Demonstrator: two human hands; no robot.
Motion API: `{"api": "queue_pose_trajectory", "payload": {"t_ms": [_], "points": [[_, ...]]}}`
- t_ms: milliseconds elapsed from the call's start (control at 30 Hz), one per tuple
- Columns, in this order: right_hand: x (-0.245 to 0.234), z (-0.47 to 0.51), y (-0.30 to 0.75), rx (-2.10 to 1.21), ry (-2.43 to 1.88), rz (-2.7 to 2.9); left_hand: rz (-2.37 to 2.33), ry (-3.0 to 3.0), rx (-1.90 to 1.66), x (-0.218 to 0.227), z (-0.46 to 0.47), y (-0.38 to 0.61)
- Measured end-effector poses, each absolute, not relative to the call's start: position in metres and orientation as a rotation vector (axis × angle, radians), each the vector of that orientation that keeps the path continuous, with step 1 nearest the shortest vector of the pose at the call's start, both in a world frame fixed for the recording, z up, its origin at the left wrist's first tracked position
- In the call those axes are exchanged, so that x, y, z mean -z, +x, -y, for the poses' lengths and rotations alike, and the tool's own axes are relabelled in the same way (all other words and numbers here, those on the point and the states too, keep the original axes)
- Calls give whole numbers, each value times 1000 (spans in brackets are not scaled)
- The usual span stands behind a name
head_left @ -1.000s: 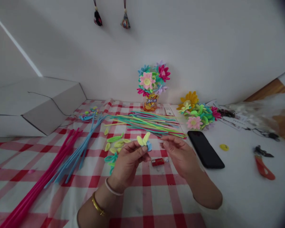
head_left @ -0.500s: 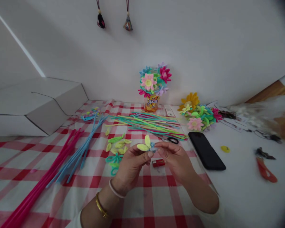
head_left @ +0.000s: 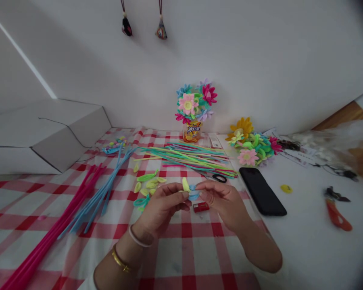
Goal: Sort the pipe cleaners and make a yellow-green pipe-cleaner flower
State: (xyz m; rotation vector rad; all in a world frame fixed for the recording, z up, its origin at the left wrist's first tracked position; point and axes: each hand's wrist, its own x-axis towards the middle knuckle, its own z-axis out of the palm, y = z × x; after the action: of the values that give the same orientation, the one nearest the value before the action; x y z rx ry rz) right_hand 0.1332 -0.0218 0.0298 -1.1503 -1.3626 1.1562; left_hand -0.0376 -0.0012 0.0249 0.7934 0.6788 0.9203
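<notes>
1. Left hand (head_left: 160, 205): near, centre; thumb and fingers pinched on the yellow-petal side of a small flower piece (head_left: 194, 195). Gold bracelet (head_left: 120, 259) and pale band (head_left: 139, 238) at the wrist.
2. Right hand (head_left: 225, 203): thumb and fingertips pinched on the blue side of the same piece, which is held up between both hands.
3. Checked cloth (head_left: 181, 257), red and white: spread beneath the hands. White tabletop (head_left: 305, 245) bare along its right.
4. Pink stems (head_left: 60, 217): long bundle, near left to middle left. Blue stems (head_left: 97, 201): just to their right.
5. Red packet (head_left: 201, 207): on the cloth, between the hands, partly hidden.
6. Orange-handled tool (head_left: 337, 215): right. Black phone (head_left: 261, 191) and yellow disc (head_left: 286, 189): left of it.
7. Loose yellow petals (head_left: 151, 184): scattered just beyond the left hand.
8. Black ring handle (head_left: 219, 178): just beyond the right hand.
9. Mixed-colour stems (head_left: 187, 157): heaped across the far cloth.
10. Flower bunch (head_left: 254, 145): lying far right.
11. Labelled bottle (head_left: 192, 131): far centre, upright, holding flowers (head_left: 195, 100).
12. White box (head_left: 48, 133): far left.
</notes>
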Motion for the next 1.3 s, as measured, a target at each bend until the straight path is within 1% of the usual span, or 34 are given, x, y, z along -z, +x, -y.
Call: {"api": "queue_pose_trajectory", "payload": {"t_ms": [300, 767, 1100, 1300], "points": [[-33, 19, 144, -880, -1218, 1393, -701, 715, -1051, -24, 2, -35], [-34, 21, 139, -854, -1243, 1511, -634, 750, -1024, -25, 4, -32], [-33, 22, 139, -821, -1276, 1524, -680, 705, -1084, -24, 4, -31], [-34, 22, 139, -791, -1318, 1510, -693, 719, -1058, -22, 4, -31]]}}
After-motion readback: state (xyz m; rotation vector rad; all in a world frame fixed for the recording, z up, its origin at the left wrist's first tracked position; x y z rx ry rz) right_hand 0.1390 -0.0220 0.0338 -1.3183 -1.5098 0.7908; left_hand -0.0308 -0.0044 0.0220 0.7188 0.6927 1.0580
